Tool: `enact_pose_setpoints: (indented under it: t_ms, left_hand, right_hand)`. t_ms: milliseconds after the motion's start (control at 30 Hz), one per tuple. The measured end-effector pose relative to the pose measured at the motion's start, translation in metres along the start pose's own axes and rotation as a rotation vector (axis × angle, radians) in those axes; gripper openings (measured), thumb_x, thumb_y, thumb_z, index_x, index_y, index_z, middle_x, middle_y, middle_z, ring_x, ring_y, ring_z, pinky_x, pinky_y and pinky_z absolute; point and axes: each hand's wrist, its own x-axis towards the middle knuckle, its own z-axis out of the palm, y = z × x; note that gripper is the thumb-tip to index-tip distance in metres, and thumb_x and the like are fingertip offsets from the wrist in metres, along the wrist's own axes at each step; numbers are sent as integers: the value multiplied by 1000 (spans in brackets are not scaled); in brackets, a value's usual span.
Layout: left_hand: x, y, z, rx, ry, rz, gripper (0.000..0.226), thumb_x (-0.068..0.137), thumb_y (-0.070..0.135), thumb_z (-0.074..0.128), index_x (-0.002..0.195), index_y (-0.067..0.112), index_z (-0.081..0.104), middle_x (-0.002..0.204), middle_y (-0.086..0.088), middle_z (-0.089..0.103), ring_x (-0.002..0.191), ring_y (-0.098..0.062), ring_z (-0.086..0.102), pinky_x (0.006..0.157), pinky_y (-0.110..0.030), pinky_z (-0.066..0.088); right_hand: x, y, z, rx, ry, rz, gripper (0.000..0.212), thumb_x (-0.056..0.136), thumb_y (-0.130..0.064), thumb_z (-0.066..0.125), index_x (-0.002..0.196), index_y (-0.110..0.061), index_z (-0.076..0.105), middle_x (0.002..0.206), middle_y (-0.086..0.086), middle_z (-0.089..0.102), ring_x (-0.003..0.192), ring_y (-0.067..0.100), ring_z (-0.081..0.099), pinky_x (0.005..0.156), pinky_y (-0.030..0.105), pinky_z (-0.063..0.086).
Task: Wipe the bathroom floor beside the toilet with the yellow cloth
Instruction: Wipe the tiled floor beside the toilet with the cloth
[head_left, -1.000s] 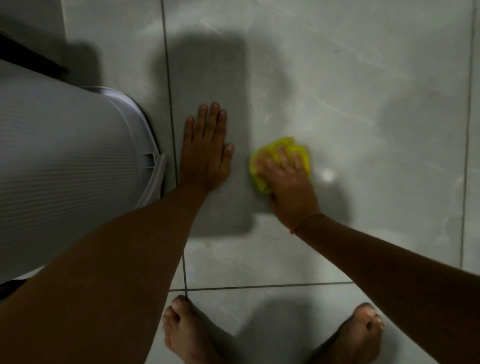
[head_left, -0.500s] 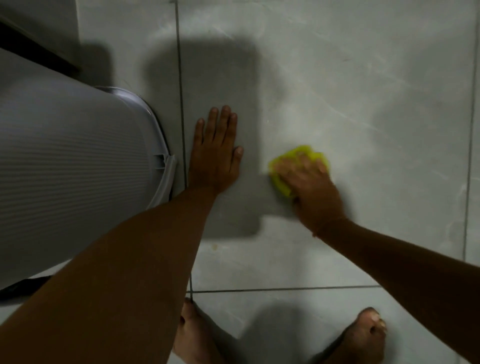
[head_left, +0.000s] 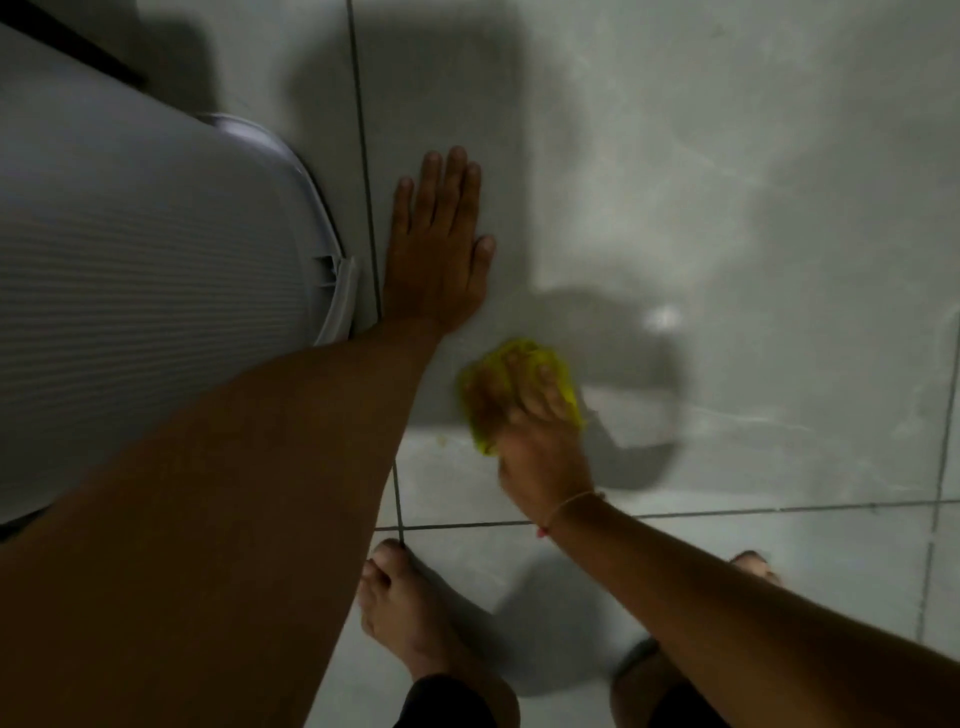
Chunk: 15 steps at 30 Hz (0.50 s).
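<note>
The yellow cloth (head_left: 561, 371) lies bunched on the grey tiled floor (head_left: 727, 182), just right of centre. My right hand (head_left: 530, 431) presses down on it, fingers spread over the cloth, blurred by motion. Flat on the floor, my left hand (head_left: 439, 249) rests with fingers together and nothing in it, right beside the toilet (head_left: 145, 291). The white toilet fills the left side, its base edge close to my left wrist.
Dark grout lines (head_left: 363, 156) cross the tiles. My bare feet stand near the bottom, the left foot (head_left: 410, 613) just below the horizontal grout line and the right foot (head_left: 753, 564) partly hidden by my right forearm. A small yellowish speck (head_left: 442, 440) sits left of the cloth.
My right hand has dragged the yellow cloth toward me and slightly left, down past my left wrist. My left hand has stayed flat on the floor beside the toilet.
</note>
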Motion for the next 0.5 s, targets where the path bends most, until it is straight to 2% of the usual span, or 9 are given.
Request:
enact_pose_setpoints:
  t_ms: [67, 133, 200, 267, 367, 433, 500]
  left_hand:
    - [0, -1, -1, -2, -11, -6, 72, 95, 41, 34, 158, 11, 16, 167, -10, 16, 155, -31, 11, 125, -54, 12]
    - [0, 0, -3, 0, -6, -11, 72, 95, 41, 34, 158, 11, 16, 167, -11, 16, 155, -32, 11, 125, -54, 11]
    - [0, 1, -4, -8, -16, -12, 72, 95, 41, 34, 158, 11, 16, 167, -11, 16, 155, -32, 11, 126, -53, 10]
    - [-1, 0, -4, -3, -6, -17, 72, 95, 41, 34, 158, 11, 17, 167, -11, 16, 155, -32, 12, 125, -53, 11]
    - [0, 0, -3, 3, -12, -8, 71, 95, 41, 34, 158, 11, 18, 167, -12, 17, 155, -32, 13, 125, -54, 12]
    - [0, 0, -1, 6, -5, -10, 71, 95, 40, 33, 158, 11, 17, 167, -13, 17, 155, -32, 12, 125, -54, 12]
    - [1, -1, 0, -5, -1, -4, 70, 96, 40, 33, 158, 11, 16, 167, -12, 16, 155, -33, 12, 125, -55, 12]
  right_hand:
    - [-16, -19, 12, -31, -40, -171, 74, 69, -10, 36, 141, -25, 45, 145, 0, 52, 138, 33, 41, 120, 55, 18]
    - [-37, -8, 17, -63, -87, -346, 64, 78, -11, 38, 139, -27, 47, 144, -5, 53, 137, 28, 43, 118, 53, 25]
    - [-52, 17, 19, -81, -33, -435, 56, 82, -11, 41, 134, -29, 54, 141, -7, 56, 136, 25, 45, 114, 52, 34]
    - [-51, 31, 17, -94, 9, -309, 60, 79, -8, 44, 135, -30, 52, 139, -8, 58, 138, 25, 42, 114, 52, 34]
    - [-29, -1, 20, -18, 62, -2, 71, 71, -7, 46, 139, -25, 46, 142, -2, 55, 142, 33, 33, 118, 56, 21]
    - [-26, -33, 24, 43, 69, -50, 72, 69, -7, 49, 139, -24, 48, 143, -2, 54, 140, 33, 37, 120, 56, 18]
    - [-42, -29, 33, 11, 60, -273, 57, 80, -9, 46, 133, -28, 55, 140, -6, 57, 137, 27, 44, 118, 52, 27]
